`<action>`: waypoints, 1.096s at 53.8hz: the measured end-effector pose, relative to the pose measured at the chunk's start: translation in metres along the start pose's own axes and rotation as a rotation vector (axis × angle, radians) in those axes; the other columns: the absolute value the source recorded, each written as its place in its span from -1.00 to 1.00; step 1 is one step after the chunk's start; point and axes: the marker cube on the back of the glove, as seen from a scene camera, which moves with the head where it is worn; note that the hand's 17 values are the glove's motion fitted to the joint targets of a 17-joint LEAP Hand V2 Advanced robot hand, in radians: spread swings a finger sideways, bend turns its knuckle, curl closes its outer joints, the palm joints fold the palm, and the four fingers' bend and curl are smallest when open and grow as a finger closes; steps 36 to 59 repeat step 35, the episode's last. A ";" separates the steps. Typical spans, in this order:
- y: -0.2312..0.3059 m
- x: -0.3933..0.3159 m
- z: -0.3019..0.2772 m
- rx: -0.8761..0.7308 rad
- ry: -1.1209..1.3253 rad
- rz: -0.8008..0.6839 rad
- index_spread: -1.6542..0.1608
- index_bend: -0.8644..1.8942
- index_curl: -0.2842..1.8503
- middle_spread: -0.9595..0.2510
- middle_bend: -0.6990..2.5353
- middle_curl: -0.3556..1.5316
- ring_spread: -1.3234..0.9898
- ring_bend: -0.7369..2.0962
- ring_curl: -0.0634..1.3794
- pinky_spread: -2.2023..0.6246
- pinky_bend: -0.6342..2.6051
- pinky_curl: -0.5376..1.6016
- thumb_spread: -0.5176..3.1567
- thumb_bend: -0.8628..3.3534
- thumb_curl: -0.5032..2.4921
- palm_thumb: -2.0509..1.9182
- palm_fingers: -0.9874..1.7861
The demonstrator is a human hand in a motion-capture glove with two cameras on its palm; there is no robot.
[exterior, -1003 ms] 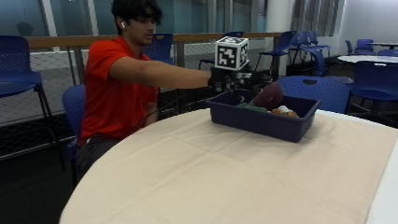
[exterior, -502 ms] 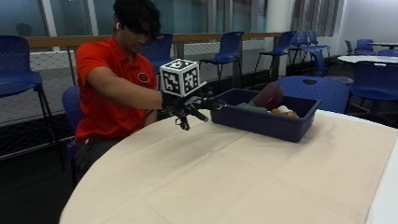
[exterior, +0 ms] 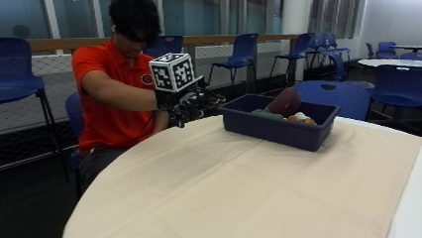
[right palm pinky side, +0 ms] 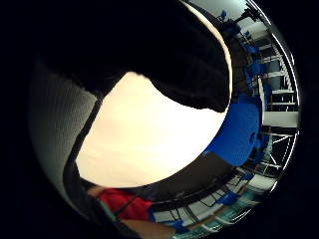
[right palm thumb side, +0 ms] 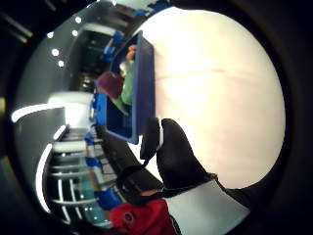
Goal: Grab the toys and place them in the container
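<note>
Blue container (exterior: 280,128) near the table's (exterior: 217,198) far edge holds the toys (exterior: 285,103); the gloved right hand (exterior: 188,105) has drawn back from it, fingers relaxed and empty, so the task looks finished.

No readable text in any view.
Small round emblem on the chest of the person's orange-red short-sleeved shirt (exterior: 146,79), also seen in the thumb-side palm view; too blurred to read. No lettering visible on the dark blue rectangular plastic container (exterior: 277,130), the toys inside it, or the beige cloth-covered round table (exterior: 250,193).
</note>
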 end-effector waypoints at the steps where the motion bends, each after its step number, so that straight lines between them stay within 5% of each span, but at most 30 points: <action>1: 0.001 0.000 -0.001 0.001 0.002 -0.002 0.41 -0.25 -0.46 0.53 -0.52 -0.48 0.21 -0.37 -0.65 0.65 0.12 -0.20 -0.04 -0.60 -0.47 0.02 -0.46; 59: 0.010 0.019 -0.018 -0.003 0.025 0.078 0.41 -0.26 -0.45 0.50 -0.51 -0.48 0.20 -0.34 -0.65 0.65 0.10 -0.20 -0.04 -0.60 -0.46 0.03 -0.42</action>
